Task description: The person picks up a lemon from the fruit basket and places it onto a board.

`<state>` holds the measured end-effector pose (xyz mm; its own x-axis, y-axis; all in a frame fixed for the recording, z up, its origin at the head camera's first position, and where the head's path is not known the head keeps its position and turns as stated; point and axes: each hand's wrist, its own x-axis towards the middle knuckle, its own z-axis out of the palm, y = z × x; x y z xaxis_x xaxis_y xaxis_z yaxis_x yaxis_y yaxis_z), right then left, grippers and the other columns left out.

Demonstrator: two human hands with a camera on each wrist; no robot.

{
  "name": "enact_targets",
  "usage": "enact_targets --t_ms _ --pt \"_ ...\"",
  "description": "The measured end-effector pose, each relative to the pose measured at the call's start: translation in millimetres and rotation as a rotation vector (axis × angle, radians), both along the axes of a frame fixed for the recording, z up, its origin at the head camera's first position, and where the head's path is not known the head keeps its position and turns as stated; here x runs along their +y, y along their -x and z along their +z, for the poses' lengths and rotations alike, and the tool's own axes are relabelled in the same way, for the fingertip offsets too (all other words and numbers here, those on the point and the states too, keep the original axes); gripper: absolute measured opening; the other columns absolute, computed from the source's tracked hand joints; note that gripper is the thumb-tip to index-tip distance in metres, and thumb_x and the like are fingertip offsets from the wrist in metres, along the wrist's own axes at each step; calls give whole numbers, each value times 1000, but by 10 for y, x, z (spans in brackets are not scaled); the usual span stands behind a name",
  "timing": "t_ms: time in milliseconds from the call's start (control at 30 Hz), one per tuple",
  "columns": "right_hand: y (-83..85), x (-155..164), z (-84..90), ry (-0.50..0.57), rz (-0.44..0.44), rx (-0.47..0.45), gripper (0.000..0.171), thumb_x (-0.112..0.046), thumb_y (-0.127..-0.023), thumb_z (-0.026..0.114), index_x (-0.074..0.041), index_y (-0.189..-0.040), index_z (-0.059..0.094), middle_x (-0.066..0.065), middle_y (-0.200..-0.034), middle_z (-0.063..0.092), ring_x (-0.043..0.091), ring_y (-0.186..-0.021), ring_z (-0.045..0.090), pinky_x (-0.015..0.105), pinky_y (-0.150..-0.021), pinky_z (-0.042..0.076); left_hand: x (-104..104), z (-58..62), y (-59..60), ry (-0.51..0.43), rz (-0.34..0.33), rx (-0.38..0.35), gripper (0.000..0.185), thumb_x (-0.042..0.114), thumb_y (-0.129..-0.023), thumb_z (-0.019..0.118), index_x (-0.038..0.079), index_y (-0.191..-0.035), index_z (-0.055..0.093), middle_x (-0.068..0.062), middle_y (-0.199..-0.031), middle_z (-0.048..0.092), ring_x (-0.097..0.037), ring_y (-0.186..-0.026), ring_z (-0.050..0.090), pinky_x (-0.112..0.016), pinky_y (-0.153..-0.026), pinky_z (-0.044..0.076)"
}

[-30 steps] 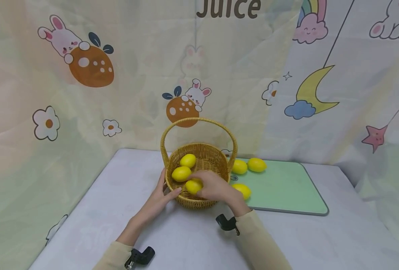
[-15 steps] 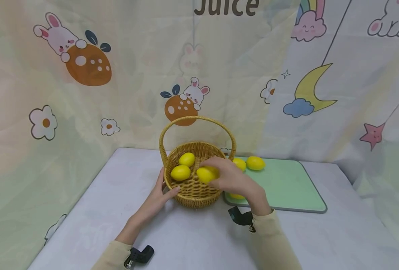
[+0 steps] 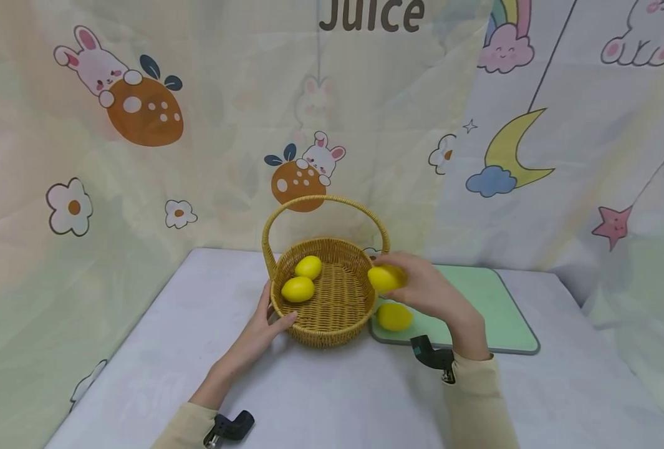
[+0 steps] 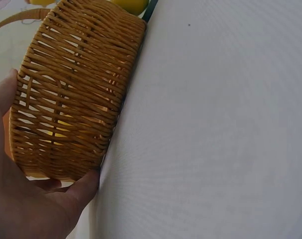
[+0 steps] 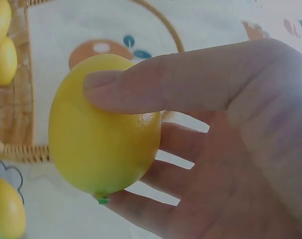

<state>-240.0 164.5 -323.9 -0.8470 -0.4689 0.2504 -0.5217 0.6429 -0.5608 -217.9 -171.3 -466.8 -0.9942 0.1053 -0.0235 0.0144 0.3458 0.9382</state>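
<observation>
A woven wicker basket (image 3: pixel 340 305) with a tall arched handle stands on the white table. Two yellow lemons, one (image 3: pixel 308 267) behind the other (image 3: pixel 298 289), lie in its left part. My left hand (image 3: pixel 257 335) holds the basket's left side, thumb by the rim and fingers along the outer wall. Just past the right rim, my right hand (image 3: pixel 433 288) grips a lemon (image 5: pixel 98 134) between thumb and fingers, above the green board (image 3: pixel 472 305). Another lemon (image 3: pixel 394 317) rests on the board's near left corner. My right hand hides the board's back left part.
The green board has a grey edge and lies right of the basket. Behind the table hangs a printed cloth (image 3: pixel 225 125) with rabbits and flowers. A black wrist camera (image 3: pixel 433 352) sits at my right sleeve, a second (image 3: pixel 233 426) at my left.
My right hand has lifted a lemon out of the basket and carried it rightward over the rim. My left hand stays on the basket. The view has shifted slightly.
</observation>
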Motion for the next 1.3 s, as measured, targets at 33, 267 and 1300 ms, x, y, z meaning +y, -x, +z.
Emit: enact_targets --t_ms 33,267,1300 --pt "15 35 -12 8 -10 -18 53 1 -78 75 -15 -128 65 5 -133 63 27 -117 58 49 -98 52 1 2 -3 -2 0 -1 97 52 -93 63 51 -152 -13 4 -169 -5 -36 -155 10 -70 -118 13" --pt "167 175 -130 13 -38 -78 55 7 -77 70 -10 -129 65 9 -132 63 30 -113 57 51 -95 51 7 12 -3 -2 2 -1 99 51 -92 64 46 -155 -13 2 -169 -4 -37 -155 11 -70 -118 15" --pt "601 200 -778 -111 -129 -140 56 0 -78 67 -8 -132 61 14 -133 63 33 -118 56 55 -103 45 -3 -1 3 -11 -2 13 98 49 -94 64 44 -156 -12 3 -169 -4 -35 -155 10 -69 -118 12"
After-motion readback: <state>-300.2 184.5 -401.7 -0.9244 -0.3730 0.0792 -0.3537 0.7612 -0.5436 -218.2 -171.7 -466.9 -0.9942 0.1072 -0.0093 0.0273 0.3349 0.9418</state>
